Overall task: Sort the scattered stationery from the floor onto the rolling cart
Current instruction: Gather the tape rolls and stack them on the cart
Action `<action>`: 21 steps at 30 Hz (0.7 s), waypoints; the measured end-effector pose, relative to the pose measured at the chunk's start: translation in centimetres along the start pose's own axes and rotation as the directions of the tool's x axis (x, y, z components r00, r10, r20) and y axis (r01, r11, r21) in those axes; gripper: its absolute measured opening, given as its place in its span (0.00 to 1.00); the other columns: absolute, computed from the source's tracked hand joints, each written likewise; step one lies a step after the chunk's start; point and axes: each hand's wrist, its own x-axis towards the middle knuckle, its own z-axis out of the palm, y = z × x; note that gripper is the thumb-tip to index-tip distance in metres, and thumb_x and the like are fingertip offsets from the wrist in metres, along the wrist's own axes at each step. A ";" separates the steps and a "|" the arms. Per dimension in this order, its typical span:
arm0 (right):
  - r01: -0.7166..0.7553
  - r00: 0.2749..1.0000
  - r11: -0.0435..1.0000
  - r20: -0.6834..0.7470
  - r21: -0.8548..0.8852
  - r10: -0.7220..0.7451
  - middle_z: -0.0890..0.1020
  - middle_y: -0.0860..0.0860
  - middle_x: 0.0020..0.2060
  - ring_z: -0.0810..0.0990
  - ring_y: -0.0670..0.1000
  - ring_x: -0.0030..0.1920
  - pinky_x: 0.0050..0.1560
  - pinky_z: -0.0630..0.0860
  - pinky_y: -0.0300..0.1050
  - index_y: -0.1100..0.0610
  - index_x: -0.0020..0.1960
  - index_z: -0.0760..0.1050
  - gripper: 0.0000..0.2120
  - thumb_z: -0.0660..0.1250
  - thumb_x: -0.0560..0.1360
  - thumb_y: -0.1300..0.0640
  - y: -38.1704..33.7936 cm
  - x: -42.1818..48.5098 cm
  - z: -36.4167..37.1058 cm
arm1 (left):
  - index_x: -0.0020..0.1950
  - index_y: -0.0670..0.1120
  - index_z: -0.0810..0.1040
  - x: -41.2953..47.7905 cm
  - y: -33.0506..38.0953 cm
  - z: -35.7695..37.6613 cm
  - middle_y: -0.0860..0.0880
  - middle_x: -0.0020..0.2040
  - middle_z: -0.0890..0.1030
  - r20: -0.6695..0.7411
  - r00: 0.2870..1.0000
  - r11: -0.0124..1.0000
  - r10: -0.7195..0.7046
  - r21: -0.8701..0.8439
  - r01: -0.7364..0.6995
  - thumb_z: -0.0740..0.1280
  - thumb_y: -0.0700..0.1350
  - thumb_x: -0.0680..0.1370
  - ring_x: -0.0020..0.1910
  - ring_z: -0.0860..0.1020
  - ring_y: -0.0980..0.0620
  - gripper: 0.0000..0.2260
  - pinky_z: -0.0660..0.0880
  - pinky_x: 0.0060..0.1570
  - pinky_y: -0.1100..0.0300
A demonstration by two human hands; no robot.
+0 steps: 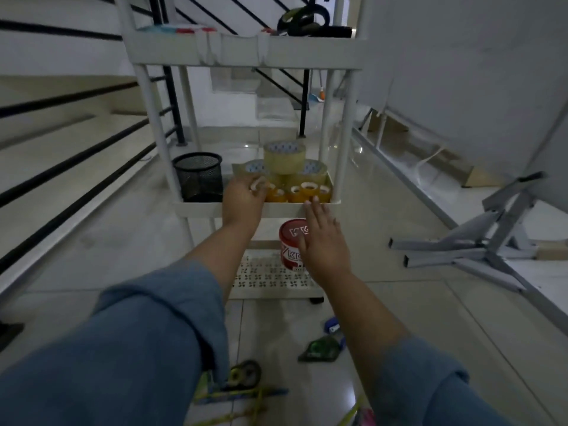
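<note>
A white three-tier rolling cart (215, 209) stands before me. Its middle shelf holds three big clear tape rolls (284, 157), several small amber tape rolls (307, 192) and a black mesh pen cup (199, 176). My left hand (244, 199) reaches over the shelf rim and pinches a small tape roll (257, 186) beside the amber ones. My right hand (322, 241) is open with straight fingers, its tips at the shelf's front rim, in front of a red tub (290, 241) on the bottom shelf.
On the floor near me lie a green tape dispenser (321, 348), a blue stapler (332, 327), a small dispenser (244, 372) and yellow-green sticks (230, 395). The top shelf carries black tape dispensers (307, 21). A stair railing runs left; an overturned grey metal frame (491, 238) lies right.
</note>
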 end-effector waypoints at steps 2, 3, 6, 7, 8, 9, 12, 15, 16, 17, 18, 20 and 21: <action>0.000 1.000 1.000 -0.020 -0.014 0.000 0.44 0.50 0.77 0.41 0.49 0.76 0.74 0.42 0.45 0.54 0.77 0.42 0.28 0.51 0.81 0.51 0.3 -0.1 0.6 | 0.58 0.37 0.79 1.1 -0.2 1.0 0.39 0.56 0.80 0.070 0.997 0.999 0.028 0.040 -0.031 0.65 0.41 0.77 0.56 0.77 0.43 0.12 0.71 0.51 0.62; 0.000 1.000 1.000 -0.028 -0.022 0.000 0.44 0.49 0.77 0.41 0.50 0.76 0.74 0.41 0.45 0.54 0.77 0.42 0.28 0.51 0.81 0.51 0.4 0.0 0.8 | 0.59 0.38 0.79 1.5 -0.1 1.5 0.40 0.57 0.80 0.118 0.993 0.998 0.033 0.053 -0.040 0.64 0.40 0.77 0.56 0.78 0.44 0.12 0.71 0.53 0.61; 0.007 0.998 1.000 -0.058 -0.006 -0.008 0.45 0.50 0.77 0.41 0.51 0.76 0.74 0.42 0.48 0.54 0.76 0.43 0.27 0.50 0.81 0.52 0.5 0.1 1.4 | 0.59 0.41 0.79 2.2 0.7 3.1 0.42 0.58 0.80 0.236 0.970 0.991 0.055 0.103 -0.082 0.64 0.40 0.78 0.56 0.77 0.45 0.12 0.72 0.55 0.60; 0.013 0.997 1.000 -0.079 -0.001 -0.013 0.47 0.51 0.77 0.43 0.52 0.76 0.75 0.43 0.49 0.55 0.76 0.45 0.27 0.48 0.80 0.51 0.5 0.1 1.6 | 0.60 0.42 0.79 2.5 0.9 3.6 0.42 0.59 0.80 0.262 0.963 0.989 0.067 0.114 -0.100 0.64 0.40 0.78 0.57 0.77 0.45 0.12 0.72 0.56 0.59; 0.015 0.994 1.000 -0.107 0.002 -0.015 0.50 0.52 0.76 0.45 0.53 0.76 0.74 0.46 0.51 0.56 0.76 0.48 0.27 0.46 0.79 0.51 0.5 0.2 1.9 | 0.60 0.42 0.79 2.7 1.1 3.9 0.42 0.59 0.79 0.286 0.955 0.985 0.078 0.124 -0.117 0.64 0.41 0.78 0.58 0.76 0.46 0.12 0.71 0.56 0.60; 0.017 0.991 1.000 -0.130 0.003 -0.016 0.52 0.53 0.76 0.48 0.53 0.76 0.74 0.47 0.51 0.57 0.76 0.50 0.28 0.44 0.77 0.50 0.5 0.1 2.1 | 0.61 0.42 0.78 2.9 1.2 4.3 0.42 0.60 0.79 0.306 0.949 0.982 0.082 0.138 -0.129 0.63 0.41 0.78 0.58 0.76 0.46 0.12 0.70 0.55 0.61; 0.025 0.988 1.000 -0.153 0.017 -0.022 0.55 0.54 0.76 0.50 0.55 0.76 0.73 0.49 0.52 0.57 0.76 0.53 0.28 0.47 0.77 0.51 0.7 0.1 2.4 | 0.62 0.42 0.77 3.6 1.2 4.9 0.41 0.60 0.78 0.334 0.939 0.963 0.081 0.216 -0.160 0.62 0.40 0.78 0.58 0.76 0.46 0.13 0.69 0.52 0.62; 0.027 0.988 0.999 -0.155 0.040 -0.020 0.53 0.52 0.76 0.49 0.54 0.76 0.74 0.48 0.52 0.56 0.76 0.51 0.28 0.53 0.77 0.54 0.8 0.1 2.6 | 0.60 0.45 0.79 4.0 0.6 5.2 0.42 0.58 0.80 0.332 0.941 0.942 0.070 0.287 -0.171 0.61 0.42 0.77 0.56 0.76 0.45 0.13 0.71 0.53 0.59; 0.030 0.988 0.999 -0.155 0.044 -0.023 0.52 0.52 0.76 0.48 0.54 0.76 0.74 0.47 0.52 0.56 0.76 0.50 0.28 0.54 0.78 0.55 0.8 0.1 2.5 | 0.59 0.48 0.79 4.1 0.3 5.2 0.43 0.58 0.79 0.325 0.944 0.936 0.056 0.312 -0.163 0.62 0.44 0.77 0.57 0.76 0.45 0.13 0.73 0.54 0.56; 0.032 0.989 0.998 -0.148 0.052 -0.024 0.51 0.52 0.76 0.47 0.53 0.76 0.74 0.46 0.52 0.56 0.76 0.50 0.28 0.55 0.78 0.55 0.7 0.1 2.5 | 0.59 0.51 0.79 4.2 0.0 5.2 0.43 0.58 0.79 0.324 0.945 0.929 0.043 0.336 -0.157 0.62 0.46 0.76 0.58 0.75 0.44 0.13 0.74 0.56 0.53; 0.031 0.989 0.998 -0.143 0.062 -0.022 0.51 0.52 0.76 0.47 0.53 0.76 0.74 0.46 0.52 0.55 0.76 0.49 0.29 0.56 0.78 0.56 0.7 0.1 2.6 | 0.58 0.53 0.79 4.3 -0.3 5.2 0.44 0.58 0.79 0.330 0.943 0.919 0.039 0.358 -0.163 0.63 0.48 0.76 0.59 0.75 0.44 0.13 0.73 0.56 0.51; 0.024 0.987 0.997 -0.158 0.072 -0.012 0.52 0.52 0.76 0.48 0.54 0.76 0.74 0.47 0.54 0.56 0.76 0.51 0.29 0.58 0.78 0.56 0.6 0.1 2.6 | 0.57 0.55 0.80 4.4 -0.5 5.3 0.45 0.59 0.79 0.338 0.940 0.898 0.044 0.399 -0.185 0.63 0.50 0.76 0.59 0.74 0.45 0.12 0.73 0.57 0.51; 0.019 0.985 0.998 -0.172 0.068 -0.007 0.53 0.52 0.76 0.49 0.54 0.76 0.74 0.49 0.55 0.56 0.76 0.52 0.29 0.58 0.78 0.56 0.6 0.1 2.7 | 0.57 0.55 0.80 4.5 -0.6 5.3 0.46 0.60 0.79 0.336 0.941 0.887 0.049 0.419 -0.196 0.63 0.50 0.76 0.59 0.75 0.45 0.12 0.73 0.57 0.51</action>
